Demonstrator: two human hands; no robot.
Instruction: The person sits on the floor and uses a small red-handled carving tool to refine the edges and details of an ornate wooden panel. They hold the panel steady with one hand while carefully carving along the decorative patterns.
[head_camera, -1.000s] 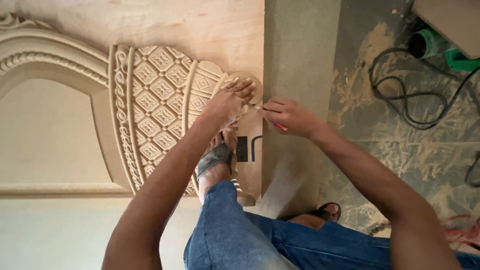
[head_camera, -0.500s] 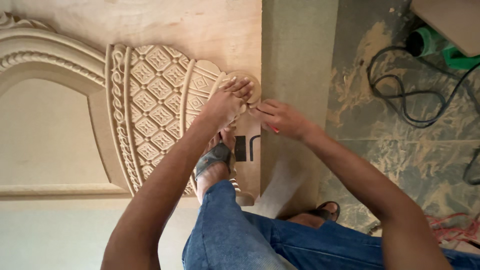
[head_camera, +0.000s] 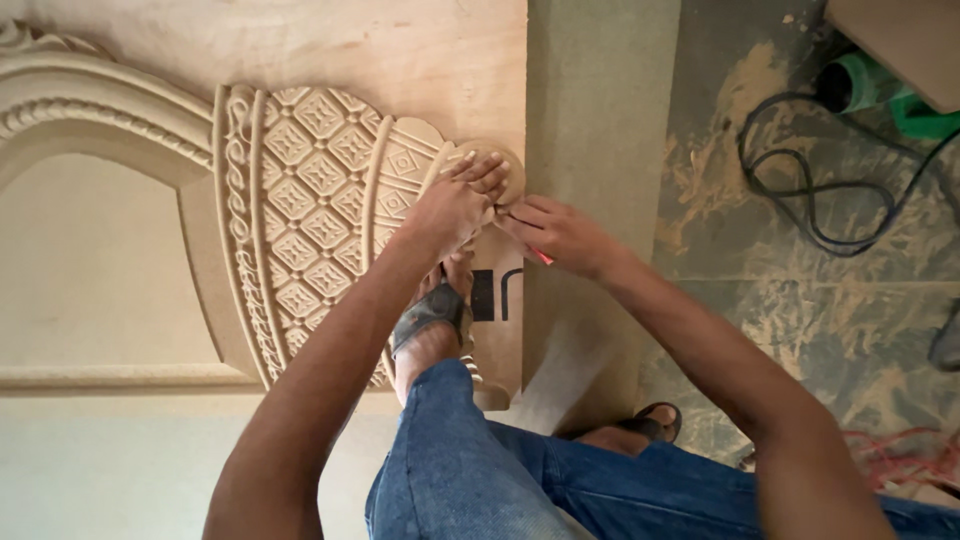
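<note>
My left hand (head_camera: 455, 205) presses flat on the right end of a carved wooden ornament (head_camera: 310, 230) with a diamond lattice pattern, fingers spread near its rounded tip. My right hand (head_camera: 560, 232) is pinched on a thin red pencil (head_camera: 540, 257), its tip touching the board right beside the ornament's edge and my left fingertips. The ornament lies on a large pale wooden board (head_camera: 400, 60). My sandalled foot (head_camera: 432, 310) rests on the board just below the hands.
A carved arch moulding (head_camera: 90, 110) runs along the left of the board. On the dusty floor at right lie a black cable (head_camera: 810, 190) and a green power tool (head_camera: 880, 95). My other sandalled foot (head_camera: 650, 425) stands on the floor.
Both hands have stayed at the ornament's rounded tip; my right hand with the pencil has shifted slightly along the edge. The view has drifted a little.
</note>
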